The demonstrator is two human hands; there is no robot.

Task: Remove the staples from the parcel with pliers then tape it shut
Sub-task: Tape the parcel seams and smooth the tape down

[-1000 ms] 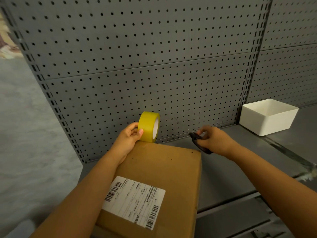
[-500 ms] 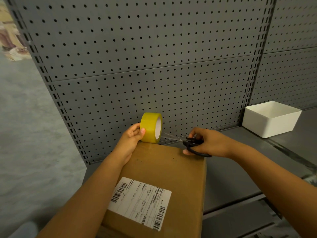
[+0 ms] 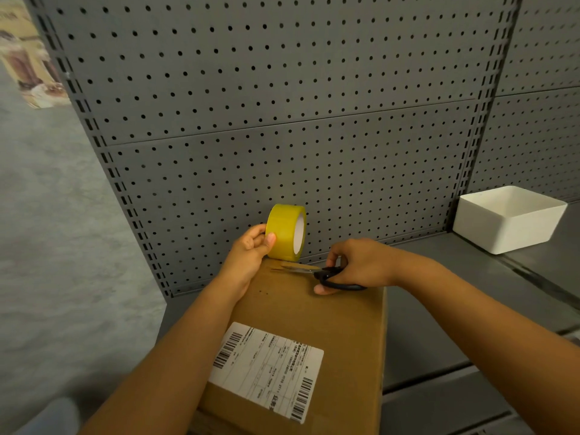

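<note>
A brown cardboard parcel (image 3: 317,318) with a white shipping label (image 3: 266,368) lies on the grey shelf. My left hand (image 3: 248,255) grips a yellow tape roll (image 3: 284,232) standing on edge at the parcel's far end. My right hand (image 3: 357,265) holds black-handled scissors (image 3: 317,273), fingers through the loops. The blades point left, just under the roll, at the short stretch of tape between roll and parcel. A few small dark holes show on the cardboard near the far end. No pliers are in view.
A grey pegboard wall (image 3: 282,120) rises right behind the parcel. A white open bin (image 3: 505,219) sits on the shelf (image 3: 439,309) at the right. The shelf's left end drops off to grey floor (image 3: 62,246).
My right hand has brought the scissors leftward from the shelf beside the parcel to over its far end, blades now under the tape roll. My left hand keeps the roll in place.
</note>
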